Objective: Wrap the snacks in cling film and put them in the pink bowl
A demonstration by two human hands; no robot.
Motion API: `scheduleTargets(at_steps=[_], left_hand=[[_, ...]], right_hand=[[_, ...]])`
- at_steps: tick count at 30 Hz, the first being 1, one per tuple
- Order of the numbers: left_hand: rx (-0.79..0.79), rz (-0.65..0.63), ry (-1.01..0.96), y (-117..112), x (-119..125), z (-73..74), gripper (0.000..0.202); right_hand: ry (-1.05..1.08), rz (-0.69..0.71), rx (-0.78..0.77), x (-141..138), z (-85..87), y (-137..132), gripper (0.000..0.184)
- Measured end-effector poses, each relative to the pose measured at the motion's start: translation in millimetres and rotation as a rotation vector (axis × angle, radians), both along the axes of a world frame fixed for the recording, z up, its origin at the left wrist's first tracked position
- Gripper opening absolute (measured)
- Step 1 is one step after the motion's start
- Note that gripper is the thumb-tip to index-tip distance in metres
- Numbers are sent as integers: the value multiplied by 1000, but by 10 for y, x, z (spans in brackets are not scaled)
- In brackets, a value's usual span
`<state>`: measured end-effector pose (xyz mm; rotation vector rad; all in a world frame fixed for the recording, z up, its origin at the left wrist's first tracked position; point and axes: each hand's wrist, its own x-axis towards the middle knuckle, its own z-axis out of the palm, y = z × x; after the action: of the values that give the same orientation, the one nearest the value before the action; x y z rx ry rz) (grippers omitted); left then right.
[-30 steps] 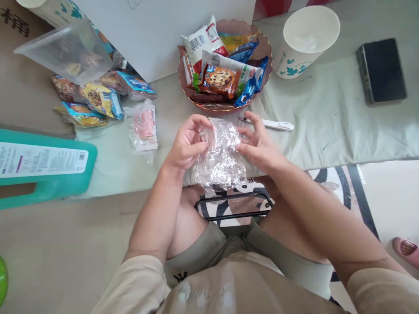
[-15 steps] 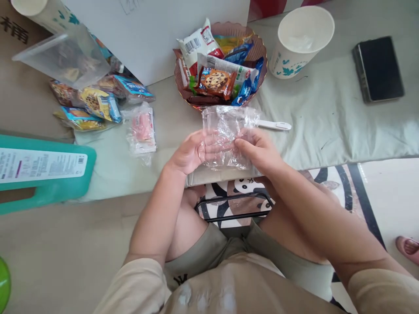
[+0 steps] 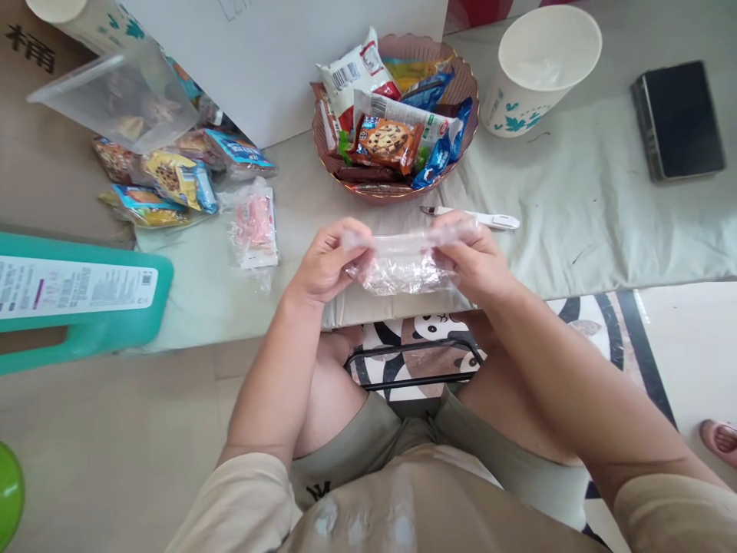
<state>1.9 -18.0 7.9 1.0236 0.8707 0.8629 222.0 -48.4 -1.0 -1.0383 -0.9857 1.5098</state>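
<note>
Between my hands a clear plastic bag (image 3: 401,265) is stretched sideways over the table's front edge. My left hand (image 3: 332,261) pinches its left end, thumb against fingers. At the other end, my right hand (image 3: 473,257) grips the film the same way. Just behind the bag lies a white-handled knife-like tool (image 3: 477,218), its dark tip pointing left. Beyond it stands a pinkish scalloped bowl (image 3: 368,197) of wrapped snacks, with a brown cookie packet (image 3: 387,143) on top. A clear packet with pink contents (image 3: 255,224) lies left of my left hand.
At the right are a paper cup (image 3: 544,73) and a black phone-like device (image 3: 682,119). Wrapped snacks (image 3: 178,178) lie by a tilted clear plastic container (image 3: 123,100) at the left. A teal jug (image 3: 115,296) juts in at the table's left edge.
The bag was upright and spread, with my left fingers extended behind or inside it. Now both hands pinch its ends, and it is folded lower, uncovering the tool's dark tip.
</note>
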Motion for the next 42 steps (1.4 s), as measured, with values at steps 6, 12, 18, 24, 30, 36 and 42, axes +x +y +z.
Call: scheduleTargets(at_steps=[6,12,18,24,30,36,42], left_hand=[[145,-19,99,51,-37,-73,37],[270,39,361,12,-16,-193,21],[245,108,301,35,5,-204,28],[250,81,283,21,58,-151,26],[334,146,275,51,82,-124,19],[342,206,295,49,80,-131,20],[421,277,235,70,34,-181,19]], right_hand=[[-109,-21,6,97,-34,8,31],[-151,-17,-131,75,-98,2,50],[-113,-245,-95,108,-126,57,39],[-154,-258,4,139,-98,56,19],[-390,-103,43,151,15,19,25],[-302,-173,-5,141,-82,37,40],[-187,-304,-86,164,-99,54,37]])
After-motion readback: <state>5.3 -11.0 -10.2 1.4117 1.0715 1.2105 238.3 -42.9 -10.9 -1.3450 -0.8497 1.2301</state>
